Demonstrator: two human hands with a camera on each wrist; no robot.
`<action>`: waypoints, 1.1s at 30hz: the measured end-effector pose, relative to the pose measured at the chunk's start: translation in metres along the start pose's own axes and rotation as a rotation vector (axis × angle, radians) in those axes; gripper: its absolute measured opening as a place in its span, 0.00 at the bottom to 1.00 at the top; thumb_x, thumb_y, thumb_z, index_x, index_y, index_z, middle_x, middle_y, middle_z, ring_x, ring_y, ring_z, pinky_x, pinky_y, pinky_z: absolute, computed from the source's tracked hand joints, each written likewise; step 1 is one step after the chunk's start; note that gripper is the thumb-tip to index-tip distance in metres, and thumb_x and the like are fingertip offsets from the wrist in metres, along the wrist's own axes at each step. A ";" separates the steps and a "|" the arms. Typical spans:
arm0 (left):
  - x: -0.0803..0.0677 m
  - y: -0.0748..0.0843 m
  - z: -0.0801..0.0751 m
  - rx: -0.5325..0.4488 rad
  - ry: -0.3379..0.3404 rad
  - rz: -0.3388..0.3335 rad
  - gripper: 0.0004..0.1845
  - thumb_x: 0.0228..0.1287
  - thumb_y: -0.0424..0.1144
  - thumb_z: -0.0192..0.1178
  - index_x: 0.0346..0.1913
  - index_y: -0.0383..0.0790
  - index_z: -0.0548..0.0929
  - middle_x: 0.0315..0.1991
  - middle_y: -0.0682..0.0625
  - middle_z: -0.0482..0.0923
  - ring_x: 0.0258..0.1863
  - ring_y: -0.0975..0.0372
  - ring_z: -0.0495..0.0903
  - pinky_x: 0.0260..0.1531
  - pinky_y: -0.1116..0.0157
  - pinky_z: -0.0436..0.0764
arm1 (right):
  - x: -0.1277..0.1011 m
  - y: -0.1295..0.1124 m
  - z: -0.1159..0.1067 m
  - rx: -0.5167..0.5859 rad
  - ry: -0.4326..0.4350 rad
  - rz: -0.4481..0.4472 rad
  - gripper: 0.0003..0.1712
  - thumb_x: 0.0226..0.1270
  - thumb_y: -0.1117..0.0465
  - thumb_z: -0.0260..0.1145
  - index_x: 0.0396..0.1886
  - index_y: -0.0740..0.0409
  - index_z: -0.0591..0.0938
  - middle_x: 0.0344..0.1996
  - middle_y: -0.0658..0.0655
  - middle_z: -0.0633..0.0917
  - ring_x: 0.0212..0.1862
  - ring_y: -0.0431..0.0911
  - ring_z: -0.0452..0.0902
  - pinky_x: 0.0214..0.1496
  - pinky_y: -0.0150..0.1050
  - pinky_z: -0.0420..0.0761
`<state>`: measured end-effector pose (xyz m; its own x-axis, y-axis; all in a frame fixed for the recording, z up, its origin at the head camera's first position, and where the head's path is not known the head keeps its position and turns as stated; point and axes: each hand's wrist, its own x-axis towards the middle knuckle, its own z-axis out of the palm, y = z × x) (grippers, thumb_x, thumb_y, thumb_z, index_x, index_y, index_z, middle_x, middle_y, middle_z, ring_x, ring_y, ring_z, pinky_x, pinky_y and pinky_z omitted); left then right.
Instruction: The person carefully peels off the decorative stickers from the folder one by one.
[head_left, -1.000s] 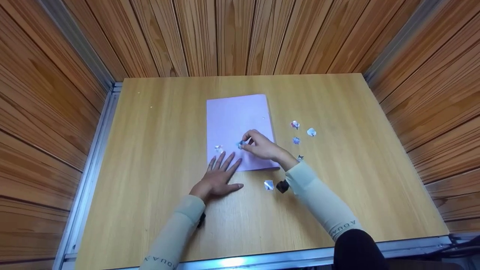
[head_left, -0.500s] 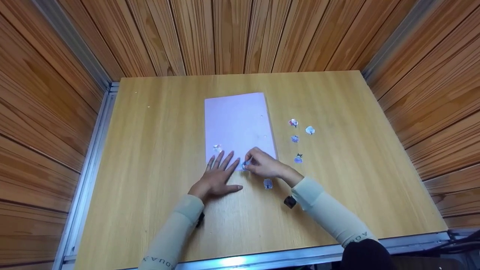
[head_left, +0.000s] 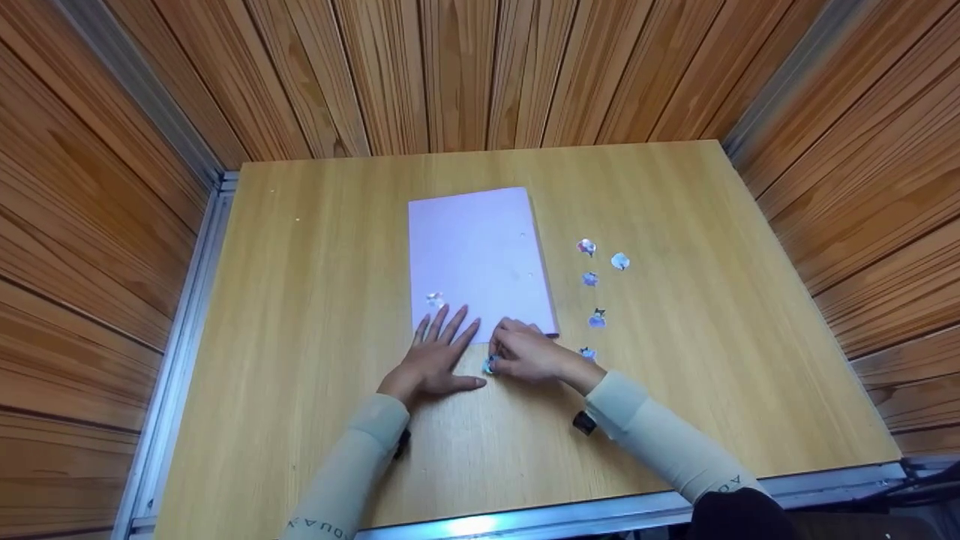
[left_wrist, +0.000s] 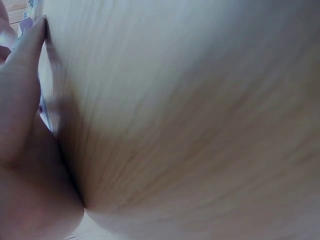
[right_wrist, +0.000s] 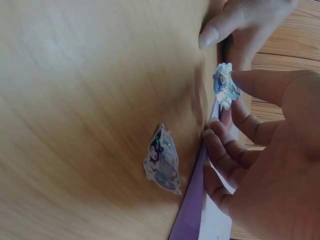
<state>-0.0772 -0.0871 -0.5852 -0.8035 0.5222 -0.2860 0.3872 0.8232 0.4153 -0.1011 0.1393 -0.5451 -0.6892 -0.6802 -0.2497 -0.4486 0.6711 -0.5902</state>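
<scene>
A flat purple book or folder (head_left: 472,247) lies on the table, with a shiny sticker (head_left: 435,300) on its lower left part. My left hand (head_left: 435,360) rests with spread fingers across the book's lower left corner, thumb on the table. In my right hand (head_left: 529,352), thumb and forefinger pinch a small glittery blue sticker (right_wrist: 224,86) just off the book's front edge, near the left thumb. Below that hand, the right wrist view shows another cartoon sticker (right_wrist: 162,162) lying on the wood; the head view hides it. The left wrist view shows mostly tabletop beside the left thumb (left_wrist: 30,47).
Right of the book lie several loose stickers, among them a red-and-white one (head_left: 586,247), a pale round one (head_left: 620,261) and a purplish one (head_left: 597,319). Wood-plank walls (head_left: 457,75) stand behind and at both sides. A metal rail (head_left: 525,521) runs along the front edge.
My right hand has drawn the pinched sticker from over the book toward me, past its front edge, covering a table sticker. The left hand stays in place.
</scene>
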 end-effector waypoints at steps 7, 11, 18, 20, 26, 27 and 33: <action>-0.002 0.002 -0.001 0.021 0.009 -0.013 0.55 0.64 0.75 0.55 0.84 0.55 0.42 0.84 0.49 0.28 0.82 0.47 0.25 0.77 0.43 0.28 | 0.002 -0.002 0.005 -0.054 0.021 0.001 0.08 0.70 0.56 0.70 0.43 0.54 0.82 0.44 0.51 0.76 0.47 0.48 0.71 0.54 0.49 0.70; -0.003 0.003 -0.001 0.027 0.016 -0.008 0.55 0.64 0.74 0.54 0.84 0.55 0.43 0.85 0.49 0.29 0.82 0.47 0.25 0.77 0.43 0.29 | 0.002 -0.003 0.008 -0.105 0.034 0.009 0.07 0.69 0.57 0.71 0.42 0.53 0.82 0.45 0.50 0.76 0.47 0.48 0.71 0.54 0.47 0.70; -0.002 0.003 -0.002 0.028 0.018 -0.005 0.55 0.64 0.74 0.55 0.84 0.54 0.43 0.85 0.48 0.29 0.82 0.45 0.26 0.76 0.41 0.30 | 0.003 -0.005 0.009 -0.143 0.053 0.036 0.08 0.68 0.54 0.72 0.41 0.52 0.84 0.45 0.49 0.76 0.47 0.47 0.71 0.53 0.45 0.70; -0.002 0.002 -0.002 0.019 0.016 -0.004 0.55 0.64 0.74 0.56 0.84 0.54 0.43 0.85 0.48 0.29 0.81 0.45 0.25 0.76 0.41 0.30 | 0.004 -0.005 0.008 -0.144 0.055 0.040 0.09 0.68 0.54 0.73 0.41 0.52 0.84 0.45 0.49 0.76 0.47 0.47 0.71 0.53 0.45 0.70; -0.002 0.001 -0.002 0.017 0.033 0.021 0.55 0.65 0.72 0.57 0.84 0.50 0.45 0.85 0.45 0.33 0.82 0.44 0.28 0.76 0.39 0.32 | 0.006 -0.003 0.008 -0.160 0.066 0.037 0.11 0.66 0.54 0.74 0.41 0.53 0.83 0.43 0.50 0.77 0.46 0.48 0.71 0.52 0.46 0.70; -0.003 0.001 -0.002 0.024 0.035 0.024 0.55 0.65 0.72 0.57 0.84 0.50 0.45 0.85 0.45 0.33 0.82 0.44 0.29 0.76 0.39 0.33 | 0.006 -0.003 0.008 -0.163 0.067 0.038 0.11 0.66 0.54 0.74 0.41 0.53 0.83 0.43 0.50 0.77 0.46 0.48 0.71 0.52 0.47 0.70; -0.003 0.002 -0.003 0.024 0.032 0.022 0.55 0.65 0.73 0.56 0.84 0.51 0.45 0.85 0.45 0.32 0.82 0.44 0.28 0.76 0.40 0.33 | 0.006 -0.003 0.007 -0.170 0.054 0.050 0.13 0.67 0.52 0.73 0.45 0.52 0.83 0.44 0.49 0.77 0.47 0.47 0.71 0.53 0.46 0.70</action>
<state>-0.0754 -0.0879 -0.5810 -0.8084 0.5332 -0.2495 0.4151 0.8169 0.4005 -0.1001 0.1308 -0.5507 -0.7407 -0.6309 -0.2309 -0.4994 0.7469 -0.4390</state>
